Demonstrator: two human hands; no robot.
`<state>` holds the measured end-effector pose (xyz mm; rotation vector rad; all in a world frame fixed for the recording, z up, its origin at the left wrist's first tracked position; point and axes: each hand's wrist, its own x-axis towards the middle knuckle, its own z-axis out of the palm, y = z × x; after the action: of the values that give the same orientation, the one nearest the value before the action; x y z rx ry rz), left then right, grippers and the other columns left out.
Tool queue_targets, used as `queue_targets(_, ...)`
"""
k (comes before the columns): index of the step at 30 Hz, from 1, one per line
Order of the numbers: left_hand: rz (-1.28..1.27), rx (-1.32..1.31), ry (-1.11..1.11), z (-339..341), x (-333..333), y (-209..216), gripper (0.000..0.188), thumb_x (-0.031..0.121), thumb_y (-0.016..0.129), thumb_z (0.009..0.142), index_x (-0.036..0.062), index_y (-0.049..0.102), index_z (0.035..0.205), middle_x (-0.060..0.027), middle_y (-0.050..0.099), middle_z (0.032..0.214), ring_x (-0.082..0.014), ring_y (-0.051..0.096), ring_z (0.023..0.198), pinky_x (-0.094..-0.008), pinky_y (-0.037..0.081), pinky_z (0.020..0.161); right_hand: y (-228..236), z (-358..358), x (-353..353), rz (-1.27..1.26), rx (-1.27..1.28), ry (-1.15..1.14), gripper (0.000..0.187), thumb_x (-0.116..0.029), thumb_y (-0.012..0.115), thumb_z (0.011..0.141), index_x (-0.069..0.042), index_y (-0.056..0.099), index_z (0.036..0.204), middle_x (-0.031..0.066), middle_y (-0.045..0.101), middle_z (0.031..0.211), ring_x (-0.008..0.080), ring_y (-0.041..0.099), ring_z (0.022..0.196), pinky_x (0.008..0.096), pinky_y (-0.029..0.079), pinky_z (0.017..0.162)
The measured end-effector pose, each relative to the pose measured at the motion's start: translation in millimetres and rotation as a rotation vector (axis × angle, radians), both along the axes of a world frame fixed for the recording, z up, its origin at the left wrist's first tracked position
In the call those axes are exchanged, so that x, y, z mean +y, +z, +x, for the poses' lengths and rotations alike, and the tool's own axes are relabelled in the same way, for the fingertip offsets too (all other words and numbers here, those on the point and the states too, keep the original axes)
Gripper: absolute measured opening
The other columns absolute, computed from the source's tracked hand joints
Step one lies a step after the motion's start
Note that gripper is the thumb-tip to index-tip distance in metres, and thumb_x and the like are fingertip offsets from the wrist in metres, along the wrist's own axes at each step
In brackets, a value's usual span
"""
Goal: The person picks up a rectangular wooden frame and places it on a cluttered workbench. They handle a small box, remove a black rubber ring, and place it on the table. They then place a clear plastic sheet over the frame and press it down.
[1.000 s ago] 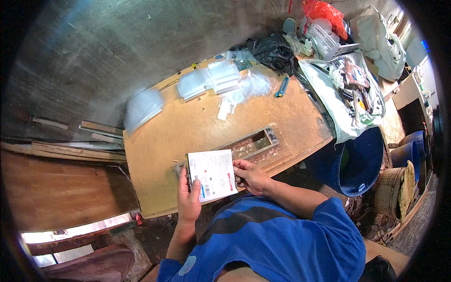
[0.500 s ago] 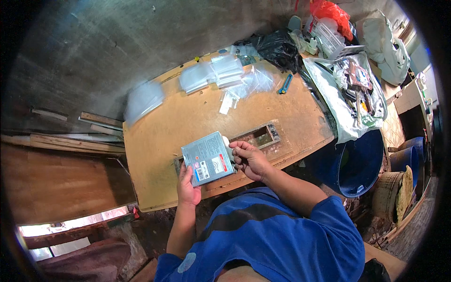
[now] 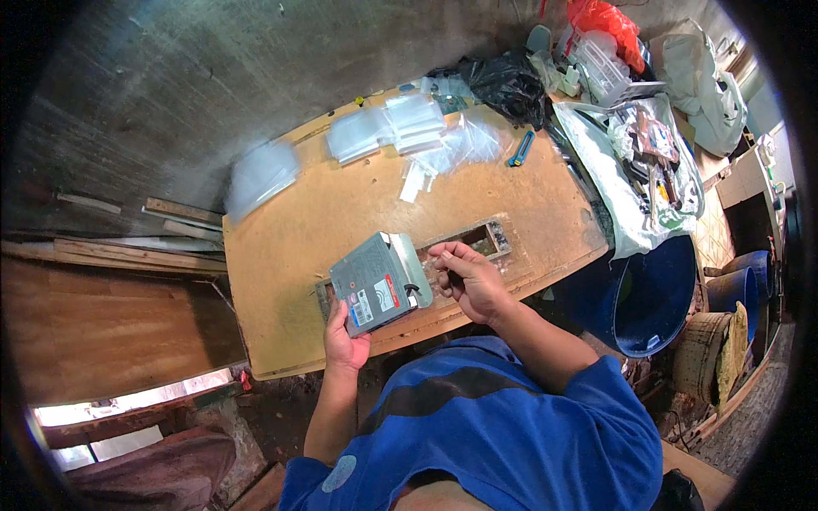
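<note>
My left hand [image 3: 346,342] grips a grey flat carton [image 3: 365,277] with printed labels by its lower left corner, thumb on the face. The carton is held tilted above the near part of the wooden table [image 3: 315,217]. A pale end flap [image 3: 411,266] stands out at its right side, where something small and dark shows at the lower corner. Just right of that flap is my right hand [image 3: 474,285], apart from the carton, with its fingers curled in. Whether anything is between those fingers is hidden.
Behind the carton lie clear plastic sleeves [image 3: 356,134] in stacks and a blue utility knife [image 3: 521,149]. A rectangular slot [image 3: 482,242] is cut near the front edge. At right are a white sack with tools [image 3: 588,223] and a blue barrel [image 3: 656,298].
The carton has tilted, so its right end and pale flap now show more. My right hand has drawn away from the carton to the right.
</note>
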<state>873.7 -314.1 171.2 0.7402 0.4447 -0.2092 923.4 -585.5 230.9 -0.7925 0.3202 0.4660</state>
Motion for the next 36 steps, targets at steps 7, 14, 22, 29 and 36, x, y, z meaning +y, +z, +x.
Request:
queue_targets(7, -0.03, 0.01, -0.061, -3, 3, 6, 0.047, 0.028, 0.045, 0.105, 0.0154, 0.042, 0.15, -0.0042, 0.056, 0.142, -0.0243, 0.057, 0.126, -0.0445, 0.049, 0.104, 35, 3, -7, 0.132, 0.026, 0.002, 0.033, -0.021, 0.047, 0.105, 0.0, 0.055, 0.13, 0.0057, 0.062, 0.104, 0.0167, 0.061, 0.094, 0.0309, 0.052, 0.079)
queue_targets(14, -0.027, 0.005, -0.051, -6, -1, 17, 0.046, 0.029, 0.045, 0.105, 0.0151, 0.043, 0.148, -0.0051, 0.056, 0.142, -0.0247, 0.059, 0.125, -0.044, 0.05, 0.104, 36, -8, 4, -0.566, -0.475, 0.397, 0.026, -0.012, 0.062, 0.096, -0.001, 0.066, 0.119, 0.0068, 0.061, 0.09, 0.0158, 0.061, 0.081, 0.0317, 0.05, 0.071)
queue_targets(22, -0.036, -0.033, -0.04, -9, 6, 2, 0.049, 0.023, 0.046, 0.104, 0.0152, 0.039, 0.153, -0.0043, 0.052, 0.146, -0.0237, 0.055, 0.129, -0.0441, 0.045, 0.108, 15, -16, 7, -0.686, -0.472, 0.346, 0.014, -0.011, 0.07, 0.091, -0.005, 0.068, 0.103, 0.002, 0.055, 0.077, 0.0143, 0.055, 0.07, 0.0301, 0.047, 0.064)
queue_targets(29, -0.015, -0.073, -0.034, -8, 4, 10, 0.057, 0.019, 0.049, 0.103, 0.0186, 0.031, 0.157, -0.0051, 0.048, 0.15, -0.0241, 0.05, 0.134, -0.0438, 0.043, 0.111, 20, -13, -16, -0.171, 0.022, 0.189, 0.011, -0.011, 0.07, 0.092, -0.009, 0.06, 0.096, -0.006, 0.052, 0.074, 0.0033, 0.037, 0.051, 0.0211, 0.026, 0.044)
queue_targets(36, 0.379, -0.319, -0.047, -11, -31, 25, 0.053, 0.009, 0.053, 0.103, 0.0146, 0.036, 0.153, -0.0059, 0.048, 0.146, -0.0183, 0.05, 0.127, -0.0358, 0.038, 0.111, 30, -12, -8, -0.362, -0.141, 0.35, 0.012, -0.015, 0.07, 0.092, -0.005, 0.066, 0.098, -0.0028, 0.059, 0.076, 0.005, 0.049, 0.059, 0.0222, 0.037, 0.051)
